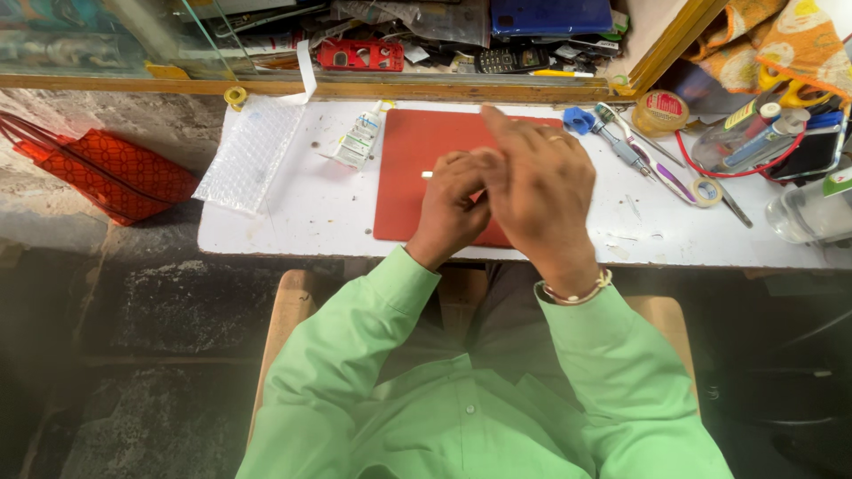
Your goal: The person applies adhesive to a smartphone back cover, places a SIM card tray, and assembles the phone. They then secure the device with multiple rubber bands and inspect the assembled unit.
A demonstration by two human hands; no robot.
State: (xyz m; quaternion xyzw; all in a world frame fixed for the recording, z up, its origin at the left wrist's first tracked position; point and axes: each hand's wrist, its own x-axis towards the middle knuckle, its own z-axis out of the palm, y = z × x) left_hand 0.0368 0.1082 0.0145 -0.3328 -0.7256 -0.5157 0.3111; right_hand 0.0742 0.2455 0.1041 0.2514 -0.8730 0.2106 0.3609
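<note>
Over the middle of the red mat (417, 151), the left hand (453, 204) and right hand (537, 191) meet, fingers pressed close together. Whether they pinch anything is hidden, so I cannot tell the grip of either hand; a small pale sliver (427, 175) shows just left of the left fingers. The mat lies at the centre of the white bench (311, 208), reaching from its back edge almost to its front edge. Beside the mat's left side lies a white glue tube (358, 140), and further left a sheet of bubble wrap (248, 151) hangs over the bench's left edge. Toward the right end lie hand tools (635, 151), a roll of tape (707, 191) and a round tin (660, 111).
</note>
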